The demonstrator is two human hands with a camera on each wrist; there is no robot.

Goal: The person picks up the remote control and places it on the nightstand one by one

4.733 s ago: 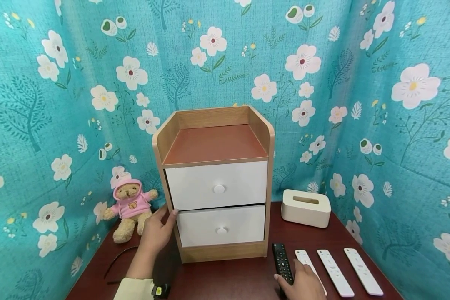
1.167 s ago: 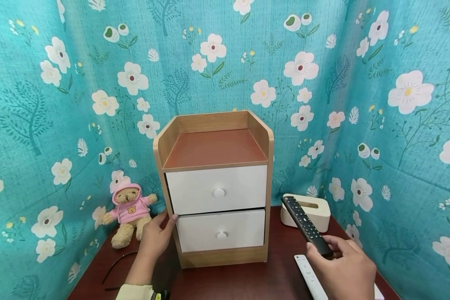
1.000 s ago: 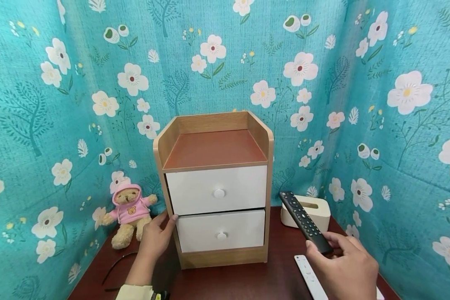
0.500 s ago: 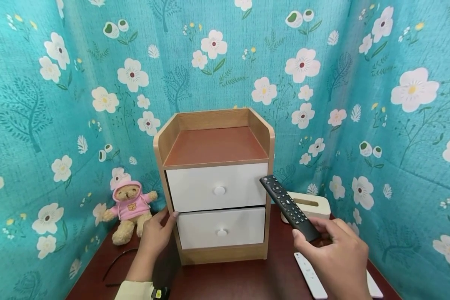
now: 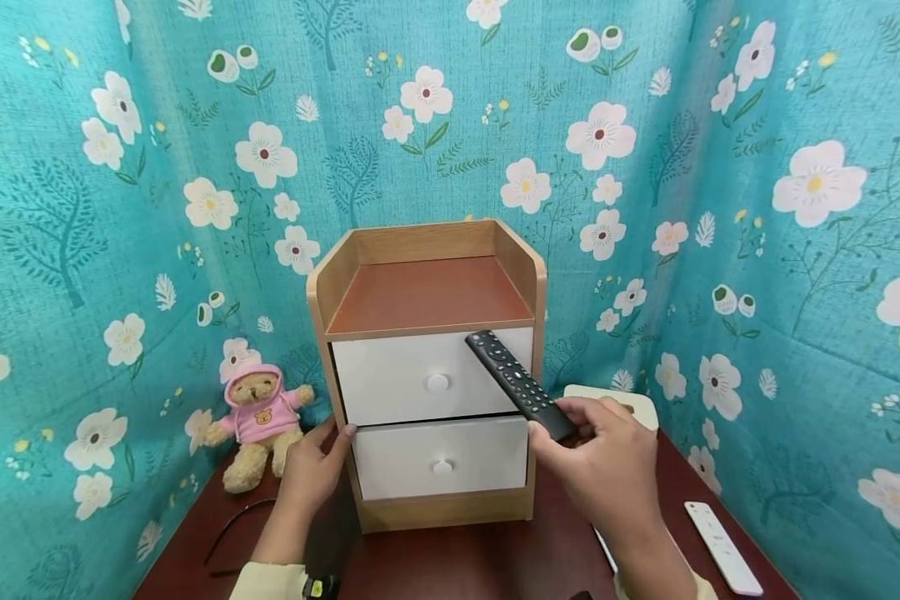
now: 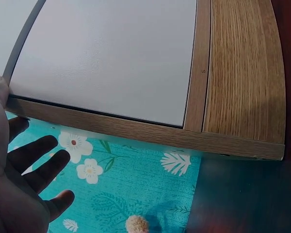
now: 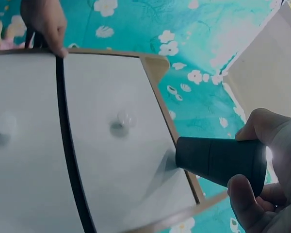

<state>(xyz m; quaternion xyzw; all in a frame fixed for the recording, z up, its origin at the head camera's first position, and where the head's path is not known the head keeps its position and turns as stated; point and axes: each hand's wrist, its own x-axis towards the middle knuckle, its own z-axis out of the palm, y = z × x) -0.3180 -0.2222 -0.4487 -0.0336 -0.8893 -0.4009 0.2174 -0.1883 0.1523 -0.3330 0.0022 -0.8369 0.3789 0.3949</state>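
My right hand (image 5: 607, 458) pinches a black remote control (image 5: 521, 383) by its lower end, thumb on one side and fingers on the other. Tilted up to the left, the remote overlaps the upper white drawer (image 5: 390, 375) in the head view; in the right wrist view its far end (image 7: 194, 153) stands close to the drawer front. At the left edge of the small wooden cabinet (image 5: 435, 292), my left hand (image 5: 311, 471) rests with its thumb on the front edge near the gap between the drawers. Its other fingers (image 6: 48, 170) spread loosely beside the side panel.
A white remote (image 5: 723, 548) lies on the dark red table (image 5: 450, 567) at the right; a second (image 5: 606, 550) is mostly behind my right arm. A cream tissue box (image 5: 645, 410) stands partly hidden behind my hand. A teddy bear (image 5: 258, 417) in pink sits left.
My right hand has picked up the black remote from the table and carried it up and left, from before the tissue box to the upper drawer. The left hand stays put.
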